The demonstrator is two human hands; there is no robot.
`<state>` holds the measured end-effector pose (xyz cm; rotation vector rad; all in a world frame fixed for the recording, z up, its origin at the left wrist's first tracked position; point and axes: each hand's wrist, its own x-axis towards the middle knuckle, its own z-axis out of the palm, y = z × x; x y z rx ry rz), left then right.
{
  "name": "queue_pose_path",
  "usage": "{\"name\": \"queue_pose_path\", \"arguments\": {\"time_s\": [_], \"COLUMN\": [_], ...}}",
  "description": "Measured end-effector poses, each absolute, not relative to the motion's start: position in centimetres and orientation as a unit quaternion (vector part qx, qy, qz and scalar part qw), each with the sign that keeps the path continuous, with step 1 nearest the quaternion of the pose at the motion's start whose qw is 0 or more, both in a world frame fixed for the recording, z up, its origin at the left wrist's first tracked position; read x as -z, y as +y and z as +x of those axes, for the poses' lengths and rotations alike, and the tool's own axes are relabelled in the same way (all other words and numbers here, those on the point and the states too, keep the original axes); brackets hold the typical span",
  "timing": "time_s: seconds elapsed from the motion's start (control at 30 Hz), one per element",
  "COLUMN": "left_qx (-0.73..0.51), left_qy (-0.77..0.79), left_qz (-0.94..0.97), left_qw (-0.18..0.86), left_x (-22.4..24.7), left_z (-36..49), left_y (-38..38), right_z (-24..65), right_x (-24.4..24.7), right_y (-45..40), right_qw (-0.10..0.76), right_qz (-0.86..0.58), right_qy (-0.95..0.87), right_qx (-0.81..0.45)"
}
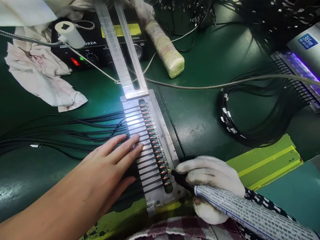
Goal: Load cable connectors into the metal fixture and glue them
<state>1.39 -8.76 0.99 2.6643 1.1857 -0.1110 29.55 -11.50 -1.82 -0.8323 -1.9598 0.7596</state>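
A metal fixture (pixel 163 130) lies across the bench, holding a row of black cables (pixel 100 130) with small stripped ends of coloured wire (pixel 156 145) over its slot. My bare left hand (pixel 107 166) rests with fingers stretched out, its fingertips on the cables at the fixture's left side. In my right hand (pixel 212 176), which wears a white glove with dark-stained fingertips, is a white printed tube (pixel 240 203) with a black nozzle. The nozzle's tip points at the wire ends near the fixture's lower end; whether it touches them I cannot tell.
Behind the fixture stands a black control box (pixel 100 50) with dials, under a clear plastic strip (pixel 112 43). A wrapped bar (pixel 166 50) sits beside it, a white cloth (pixel 42 73) to the left. Coiled cables (pixel 225 113) lead to a lit 365nm lamp unit (pixel 306 50) at right.
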Motion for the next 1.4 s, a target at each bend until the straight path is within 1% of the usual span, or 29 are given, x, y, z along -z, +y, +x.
{"name": "queue_pose_path", "arguments": {"time_s": [0.17, 0.53, 1.2, 1.4], "left_qx": [0.032, 0.044, 0.034, 0.045], "left_qy": [0.4, 0.4, 0.395, 0.404], "left_qz": [0.912, 0.914, 0.915, 0.909], "left_qw": [0.09, 0.06, 0.066, 0.086], "left_x": [-0.79, -1.16, -0.74, -0.75], "left_z": [1.53, 1.54, 1.8, 1.49], "left_y": [-8.79, -8.72, -8.66, -8.8], "right_z": [29.57, 29.47, 29.39, 29.4], "right_x": [1.82, 1.92, 2.01, 1.57], "right_y": [-11.45, -11.23, -11.17, -10.78], "right_qw": [0.438, 0.435, 0.437, 0.438], "right_qz": [-0.339, -0.343, -0.35, -0.339], "right_qy": [-0.776, -0.777, -0.771, -0.777], "right_qx": [-0.302, -0.3, -0.305, -0.3]}}
